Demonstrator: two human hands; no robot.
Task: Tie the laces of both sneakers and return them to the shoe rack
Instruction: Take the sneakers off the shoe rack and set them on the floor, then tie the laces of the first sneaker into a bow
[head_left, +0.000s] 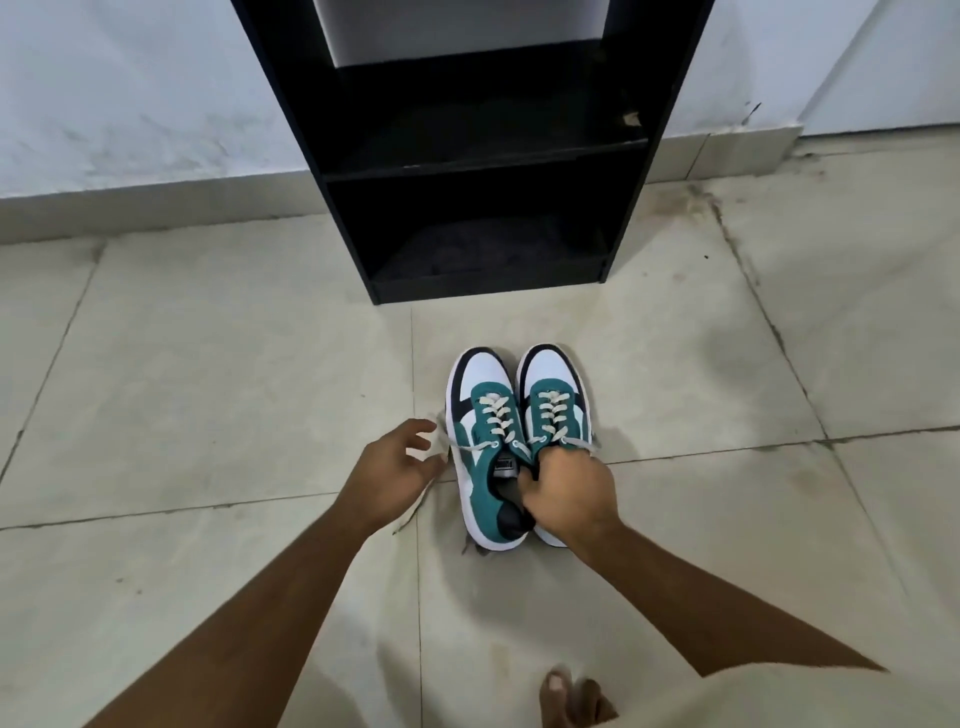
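Two green, white and black sneakers stand side by side on the tiled floor, toes pointing away from me: the left sneaker (480, 415) and the right sneaker (553, 395). Their cream laces hang loose, and one end trails to the left past my left hand. My right hand (566, 491) grips the inner collars of both sneakers near the tongues. My left hand (392, 467) hovers just left of the left sneaker with fingers spread, holding nothing. The black shoe rack (467, 171) stands straight ahead with bare shelves.
A pale wall with a grey skirting runs behind the rack. Beige floor tiles with dark grout lines lie all around. My bare toes (569, 699) show at the bottom edge, beside a beige garment at the lower right.
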